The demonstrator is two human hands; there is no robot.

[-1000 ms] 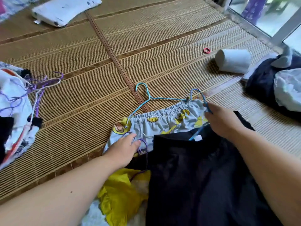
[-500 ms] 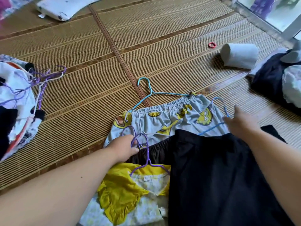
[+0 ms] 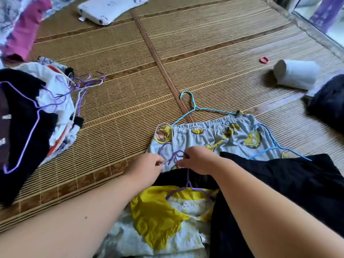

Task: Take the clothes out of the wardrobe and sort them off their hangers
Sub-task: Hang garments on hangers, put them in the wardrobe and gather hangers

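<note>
Grey cartoon-print shorts (image 3: 208, 135) lie flat on the woven mat, a light-blue hanger (image 3: 195, 108) sticking out above their waistband. A second blue hanger (image 3: 272, 145) lies across their right side, running under a black garment (image 3: 290, 194). A yellow and white top (image 3: 163, 215) sits on a purple hanger (image 3: 189, 185) near me. My left hand (image 3: 147, 169) and my right hand (image 3: 200, 160) meet over the purple hanger hooks, fingers pinching them.
At the left lies a pile of clothes (image 3: 24, 116) with several purple and white hangers (image 3: 81, 86). A white paper roll (image 3: 296, 74), a red hair tie (image 3: 264, 60) and dark clothes (image 3: 331, 105) are at the right; a white pillow (image 3: 111, 6) lies far back.
My right hand left the blue hanger at the right and moved left to join my left hand on the purple hanger hooks. The view shifted left, showing more of the left pile.
</note>
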